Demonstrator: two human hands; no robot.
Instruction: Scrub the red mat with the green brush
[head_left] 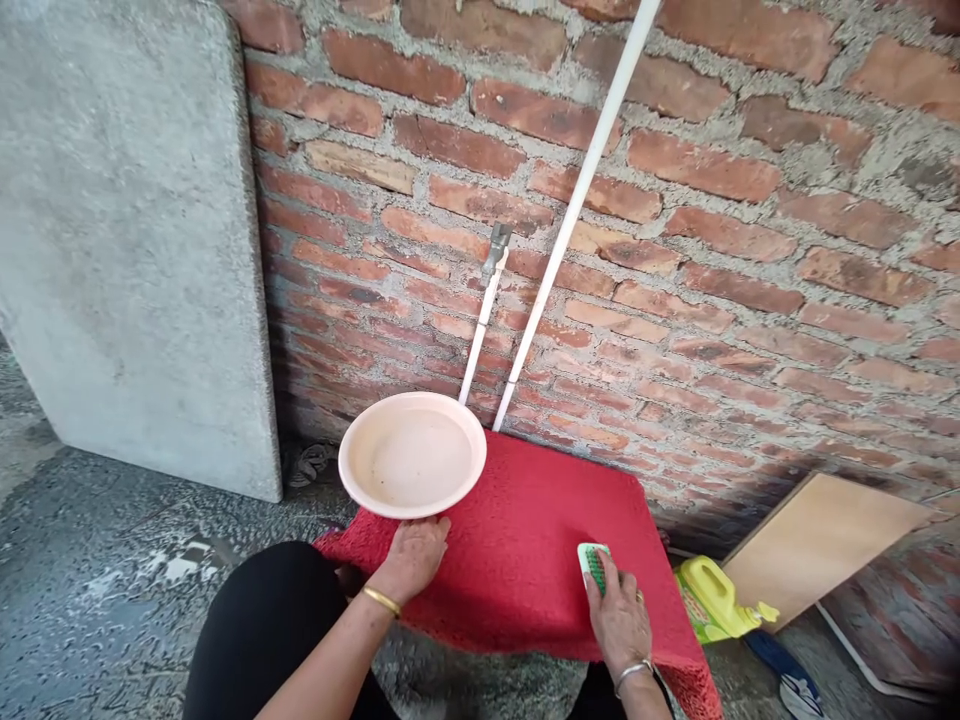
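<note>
A red cloth (pixel 517 540) lies draped over a low surface before me. On its far left part sits a pale pink basin (pixel 349 470), wide and shallow, its inside facing up. My left hand (pixel 417 558), with a gold bangle, rests on the cloth right at the basin's near rim. Its fingertips are hidden beneath that rim, so their grip does not show. Over the right part of the cloth, my right hand (pixel 619 612) is closed on a scrub brush (pixel 592 567) with a white body and green bristles.
A brick wall (pixel 720 240) stands behind, with white pipes (pixel 577 210) and a tap (pixel 496 248). A grey slab (pixel 135 230) leans at left. Right of the cloth are a yellow jug (pixel 709 595), a wooden board (pixel 817 540) and a blue slipper (pixel 784 665). The floor (pixel 120 600) is wet.
</note>
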